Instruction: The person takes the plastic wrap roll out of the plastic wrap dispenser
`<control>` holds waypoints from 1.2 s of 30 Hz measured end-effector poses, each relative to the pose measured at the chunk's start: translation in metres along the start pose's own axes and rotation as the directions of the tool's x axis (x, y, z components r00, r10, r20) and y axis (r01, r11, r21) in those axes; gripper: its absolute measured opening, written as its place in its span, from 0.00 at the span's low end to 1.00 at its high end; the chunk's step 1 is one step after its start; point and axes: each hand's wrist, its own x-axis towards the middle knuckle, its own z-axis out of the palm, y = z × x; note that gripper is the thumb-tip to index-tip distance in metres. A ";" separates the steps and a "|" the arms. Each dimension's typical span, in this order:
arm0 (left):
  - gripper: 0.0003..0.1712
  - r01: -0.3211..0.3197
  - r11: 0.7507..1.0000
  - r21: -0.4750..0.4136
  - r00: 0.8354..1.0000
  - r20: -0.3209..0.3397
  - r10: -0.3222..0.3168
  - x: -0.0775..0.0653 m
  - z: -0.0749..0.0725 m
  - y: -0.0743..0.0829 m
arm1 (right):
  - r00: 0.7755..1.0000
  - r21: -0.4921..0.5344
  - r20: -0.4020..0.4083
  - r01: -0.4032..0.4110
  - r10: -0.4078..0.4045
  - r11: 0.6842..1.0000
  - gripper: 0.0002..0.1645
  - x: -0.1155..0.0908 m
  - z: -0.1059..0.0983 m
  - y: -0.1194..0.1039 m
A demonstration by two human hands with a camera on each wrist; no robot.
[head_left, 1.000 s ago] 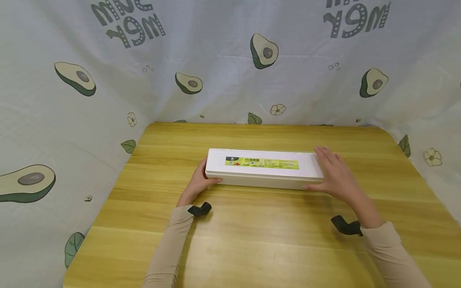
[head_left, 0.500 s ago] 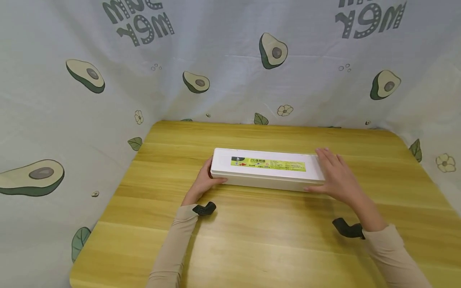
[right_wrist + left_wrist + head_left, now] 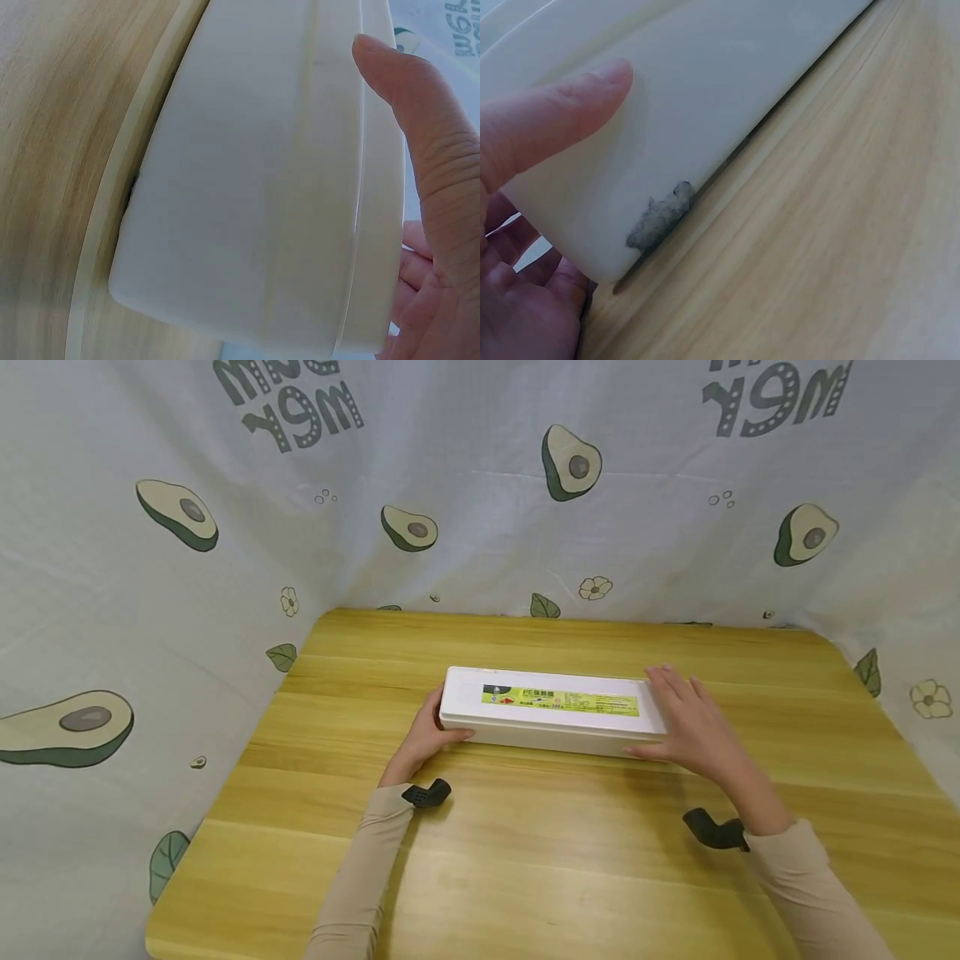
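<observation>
Gripping the long, white, green-labelled box (image 3: 555, 708) are the left hand (image 3: 425, 737) and right hand (image 3: 693, 727).

Crosswise on the yellow wood-grain tabletop (image 3: 555, 843), toward its far edge: a long white rectangular plastic box (image 3: 555, 739). On top, about midway along: a yellow-green rectangular label (image 3: 561, 700). Around the left end: bare left hand (image 3: 422, 737). Over the right end, from front to top: bare right hand (image 3: 693, 727). Nearer, between the beige sleeves (image 3: 358, 868): two curved black wrist pieces (image 3: 426, 793). Behind the tabletop and to both sides: white avocado-print fabric sheet (image 3: 480, 568).
</observation>
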 end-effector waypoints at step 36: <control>0.54 -0.011 1.000 -0.029 1.000 0.011 0.011 0.000 0.000 0.002 | 0.998 0.014 0.043 0.036 -0.037 0.999 0.74 0.020 0.009 -0.019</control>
